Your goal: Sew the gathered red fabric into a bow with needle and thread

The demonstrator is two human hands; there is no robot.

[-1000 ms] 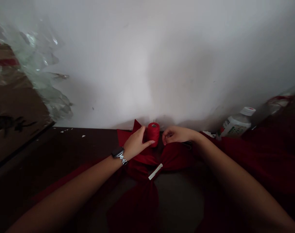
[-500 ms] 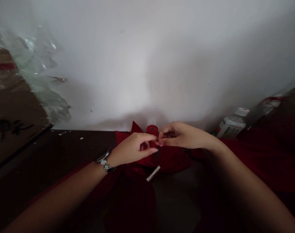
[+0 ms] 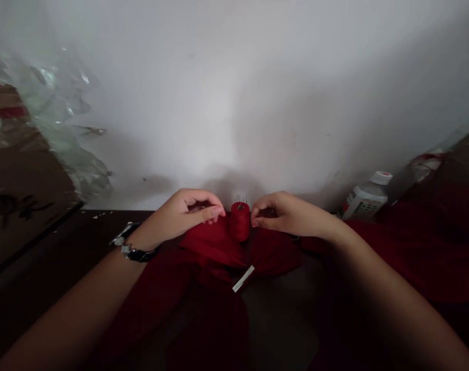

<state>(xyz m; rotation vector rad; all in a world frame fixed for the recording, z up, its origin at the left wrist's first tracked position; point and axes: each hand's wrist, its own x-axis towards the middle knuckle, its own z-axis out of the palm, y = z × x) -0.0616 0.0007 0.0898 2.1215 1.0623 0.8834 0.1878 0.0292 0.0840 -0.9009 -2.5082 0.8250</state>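
Note:
A red spool of thread (image 3: pixel 240 224) stands upright close to the wall, with several thin needles (image 3: pixel 240 199) sticking up from its top. To its left, my left hand (image 3: pixel 186 214) is held in a pinch, thumb against forefinger. My right hand (image 3: pixel 284 212) is also pinched, just right of the spool. Anything between the fingertips of either hand is too fine to make out. Red fabric (image 3: pixel 214 242) lies in folds below both hands and around the spool. On the fabric's near side rests a small pale narrow bar (image 3: pixel 243 279).
A labelled plastic bottle (image 3: pixel 365 198) with a white cap stands at the right, beside more red fabric (image 3: pixel 407 252). At the left is a cardboard box (image 3: pixel 25 170) with clear plastic wrap (image 3: pixel 70 134). White scraps lie on the dark table (image 3: pixel 99 226). A white wall (image 3: pixel 203 103) rises behind.
My left hand has moved left, away from my right hand, uncovering the spool. The raised red fabric point behind my left hand no longer shows. My right hand has hardly moved.

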